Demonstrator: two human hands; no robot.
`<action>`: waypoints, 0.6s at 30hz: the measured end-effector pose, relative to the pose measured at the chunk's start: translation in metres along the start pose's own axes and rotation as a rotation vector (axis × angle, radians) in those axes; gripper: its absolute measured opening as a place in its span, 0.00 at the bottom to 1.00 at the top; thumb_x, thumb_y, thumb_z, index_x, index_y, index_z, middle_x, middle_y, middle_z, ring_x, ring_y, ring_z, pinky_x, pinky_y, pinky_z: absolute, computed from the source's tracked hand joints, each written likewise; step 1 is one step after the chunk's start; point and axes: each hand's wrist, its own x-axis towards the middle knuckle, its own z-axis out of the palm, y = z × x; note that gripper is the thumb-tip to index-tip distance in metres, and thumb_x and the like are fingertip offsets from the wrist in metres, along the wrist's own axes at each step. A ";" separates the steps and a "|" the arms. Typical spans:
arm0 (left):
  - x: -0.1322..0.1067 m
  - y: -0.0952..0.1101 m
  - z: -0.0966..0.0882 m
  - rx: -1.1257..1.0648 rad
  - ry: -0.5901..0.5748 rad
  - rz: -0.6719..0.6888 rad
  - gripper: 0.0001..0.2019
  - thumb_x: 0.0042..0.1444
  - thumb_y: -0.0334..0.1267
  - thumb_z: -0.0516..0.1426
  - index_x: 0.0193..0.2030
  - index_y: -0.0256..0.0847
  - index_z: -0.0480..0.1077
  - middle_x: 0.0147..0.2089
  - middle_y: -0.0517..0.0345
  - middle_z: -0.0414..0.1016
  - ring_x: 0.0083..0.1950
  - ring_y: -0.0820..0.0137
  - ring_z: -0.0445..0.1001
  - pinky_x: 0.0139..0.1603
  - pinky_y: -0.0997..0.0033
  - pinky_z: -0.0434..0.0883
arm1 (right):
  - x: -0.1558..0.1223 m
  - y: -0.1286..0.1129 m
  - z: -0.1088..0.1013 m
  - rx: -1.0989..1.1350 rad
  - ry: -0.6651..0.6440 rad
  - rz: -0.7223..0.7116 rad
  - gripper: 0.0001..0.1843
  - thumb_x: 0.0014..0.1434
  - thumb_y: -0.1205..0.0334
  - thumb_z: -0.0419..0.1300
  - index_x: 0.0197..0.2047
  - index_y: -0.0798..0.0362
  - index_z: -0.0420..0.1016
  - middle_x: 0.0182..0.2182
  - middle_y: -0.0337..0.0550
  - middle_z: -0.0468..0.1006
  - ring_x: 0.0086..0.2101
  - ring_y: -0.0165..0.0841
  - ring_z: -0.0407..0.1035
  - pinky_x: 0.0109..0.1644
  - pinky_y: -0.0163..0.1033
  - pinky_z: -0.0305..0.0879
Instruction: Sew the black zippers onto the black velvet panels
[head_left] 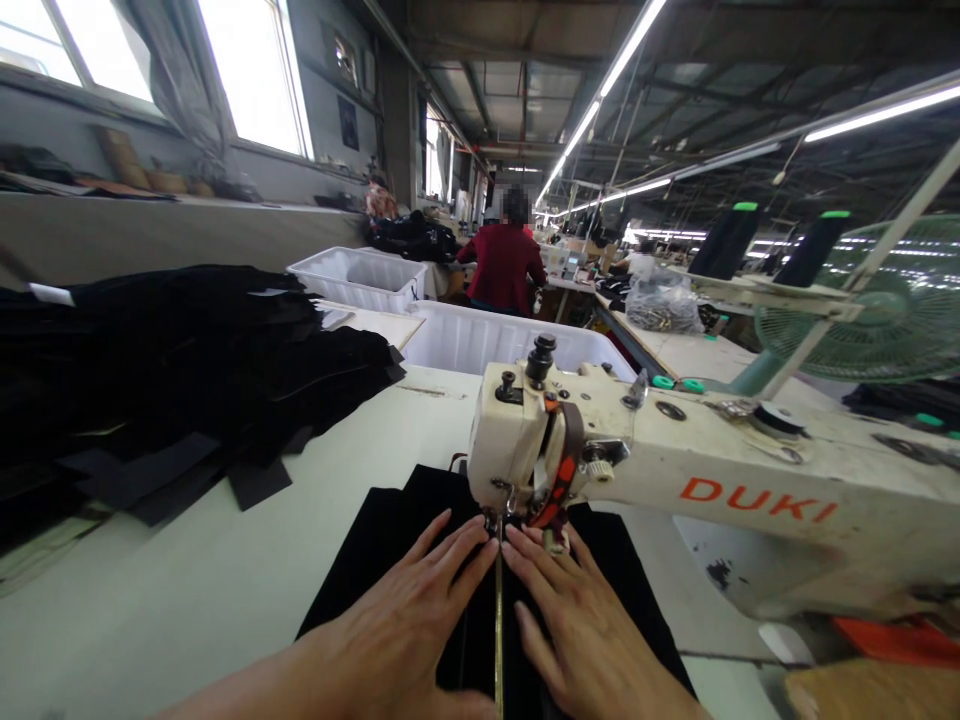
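A black fabric piece (379,545) lies flat on the pale table under the head of a cream sewing machine (525,440) marked DUKI. My left hand (412,610) rests flat on the fabric, fingers stretched toward the needle area. My right hand (577,620) lies flat on the fabric too, fingers out, just right of a thin yellowish strip (499,620) that runs between the two hands to the presser foot. Both hands press the cloth; neither grips anything.
A big heap of black cut pieces (172,370) fills the table's left. White plastic bins (360,275) stand behind the machine. A person in a red top (502,265) sits farther back. A green fan (870,310) and thread cones (727,240) stand at the right.
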 end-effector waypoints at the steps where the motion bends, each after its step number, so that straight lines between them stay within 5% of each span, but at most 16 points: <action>1: 0.001 -0.002 0.001 -0.002 -0.001 0.008 0.54 0.48 0.60 0.65 0.74 0.33 0.48 0.74 0.36 0.48 0.74 0.46 0.44 0.71 0.43 0.50 | 0.001 0.000 0.000 0.005 0.004 0.005 0.30 0.65 0.67 0.53 0.69 0.49 0.57 0.65 0.42 0.65 0.62 0.39 0.61 0.69 0.59 0.52; 5: -0.002 0.002 -0.002 0.025 -0.011 0.001 0.47 0.56 0.62 0.59 0.73 0.33 0.50 0.73 0.36 0.50 0.74 0.50 0.43 0.71 0.41 0.43 | 0.002 -0.008 -0.006 0.040 -0.034 0.051 0.24 0.68 0.64 0.53 0.66 0.52 0.63 0.64 0.46 0.67 0.63 0.40 0.59 0.70 0.59 0.48; 8: -0.022 0.025 -0.004 0.009 -0.030 0.006 0.37 0.66 0.56 0.52 0.74 0.37 0.47 0.74 0.42 0.48 0.75 0.54 0.41 0.71 0.40 0.42 | -0.010 -0.025 -0.015 0.108 -0.075 0.144 0.21 0.69 0.62 0.53 0.64 0.53 0.67 0.63 0.49 0.68 0.64 0.43 0.58 0.69 0.61 0.50; 11: -0.055 0.054 0.000 -0.051 -0.029 0.040 0.42 0.63 0.55 0.57 0.75 0.39 0.42 0.75 0.45 0.45 0.75 0.52 0.42 0.71 0.43 0.48 | -0.033 -0.047 -0.026 0.251 -0.127 0.161 0.24 0.68 0.55 0.57 0.64 0.51 0.65 0.62 0.48 0.69 0.64 0.41 0.58 0.70 0.61 0.47; 15: -0.084 0.067 0.016 -0.116 0.079 0.014 0.38 0.61 0.31 0.56 0.75 0.46 0.44 0.74 0.52 0.52 0.73 0.56 0.50 0.70 0.46 0.54 | -0.061 -0.070 -0.029 0.324 -0.072 0.123 0.33 0.60 0.48 0.65 0.64 0.50 0.64 0.61 0.48 0.70 0.63 0.42 0.58 0.71 0.64 0.38; 18: -0.085 0.058 0.020 -0.209 0.051 0.008 0.30 0.66 0.28 0.50 0.73 0.51 0.52 0.72 0.58 0.57 0.73 0.62 0.52 0.70 0.49 0.53 | -0.068 -0.075 -0.023 0.256 -0.019 0.071 0.22 0.66 0.59 0.59 0.62 0.50 0.66 0.56 0.47 0.74 0.60 0.39 0.63 0.71 0.63 0.41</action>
